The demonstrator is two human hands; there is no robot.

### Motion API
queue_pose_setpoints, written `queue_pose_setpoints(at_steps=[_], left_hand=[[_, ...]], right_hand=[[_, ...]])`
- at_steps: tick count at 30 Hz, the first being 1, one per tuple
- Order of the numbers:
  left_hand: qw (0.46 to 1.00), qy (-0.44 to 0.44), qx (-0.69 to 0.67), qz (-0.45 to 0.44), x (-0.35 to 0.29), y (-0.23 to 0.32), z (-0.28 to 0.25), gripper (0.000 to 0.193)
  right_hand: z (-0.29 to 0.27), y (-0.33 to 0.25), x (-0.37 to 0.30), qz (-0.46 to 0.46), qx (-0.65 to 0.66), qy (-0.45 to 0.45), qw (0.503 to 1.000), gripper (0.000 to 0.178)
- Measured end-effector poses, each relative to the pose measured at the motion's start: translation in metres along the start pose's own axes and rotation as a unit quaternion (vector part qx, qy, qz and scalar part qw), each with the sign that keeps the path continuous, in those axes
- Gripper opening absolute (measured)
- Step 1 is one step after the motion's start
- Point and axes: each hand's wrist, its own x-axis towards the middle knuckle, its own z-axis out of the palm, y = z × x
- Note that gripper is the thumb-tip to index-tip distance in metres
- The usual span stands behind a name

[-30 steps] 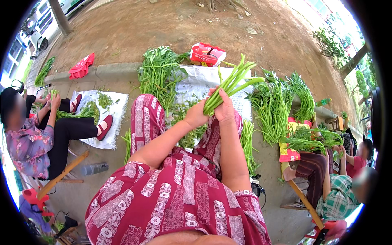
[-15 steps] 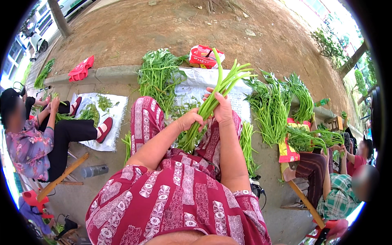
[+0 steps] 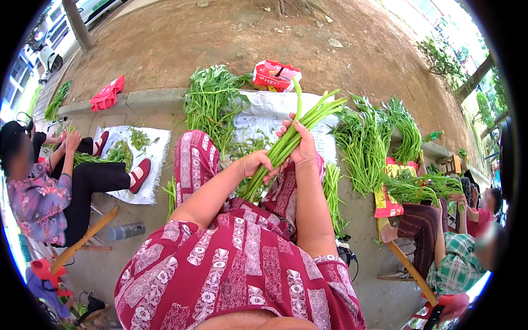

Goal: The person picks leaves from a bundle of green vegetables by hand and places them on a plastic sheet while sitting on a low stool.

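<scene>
Bundle of long green stalks [image 3: 286, 144]: held at centre frame, slanting from 7 o'clock, above the wearer's lap, up to 1 o'clock, where the pale stem ends fanned apart.

Left hand [image 3: 257, 165]: closed around the lower part of the bundle, fingers wrapped over the stems.

Right hand [image 3: 301, 146]: clasped on the bundle just above the left, fingers partly extended along the stalks, thumb side toward the wearer. The two hands lay just beside each other.

Wearer's clothing [image 3: 236, 269]: red fabric with a white floral print, filling the frame from 5 to 7 o'clock; one knee raised at 11 o'clock of the hands.

White printed sheet [image 3: 264, 118]: spread on the ground at 12 o'clock beyond the hands, partly covered by greens.

Leafy greens pile [image 3: 212, 104]: at 11 o'clock, lying across the kerb and the sheet's left edge.

Red plastic bag [image 3: 275, 76]: at 12 o'clock, at the top edge of the sheet.

Sorted stalk heaps [image 3: 379, 140]: at 2 o'clock, several bunches lying side by side.

Loose stalks [image 3: 333, 195]: on the ground at 3 o'clock, just beside the wearer's right forearm.

Seated person in a floral blouse [image 3: 38, 192]: at 9 o'clock, legs stretched over a second white sheet [image 3: 154, 165] bearing greens.

Person in a green checked shirt [image 3: 459, 264]: at 4 o'clock, hands on another bunch.

Grey bottle [image 3: 125, 231]: lying on the pavement at 8 o'clock.
</scene>
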Motion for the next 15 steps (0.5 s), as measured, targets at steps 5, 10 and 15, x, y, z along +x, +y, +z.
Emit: queue_pose_setpoints(at_steps=[5,10,15], left_hand=[[0.976,0.116,0.157,0.092,-0.001,-0.001,-0.001,0.043],[0.912,0.233,0.307,0.144,-0.001,-0.008,-0.017,0.039],[0.927,0.234,0.233,0.179,-0.003,-0.002,-0.019,0.024]], right_hand=[[-0.011,0.002,0.008,-0.002,0.001,0.014,1.0,0.027],[-0.008,0.002,0.007,-0.043,-0.035,0.031,0.998,0.025],[-0.005,-0.001,0.004,-0.053,-0.008,0.005,0.999,0.023]])
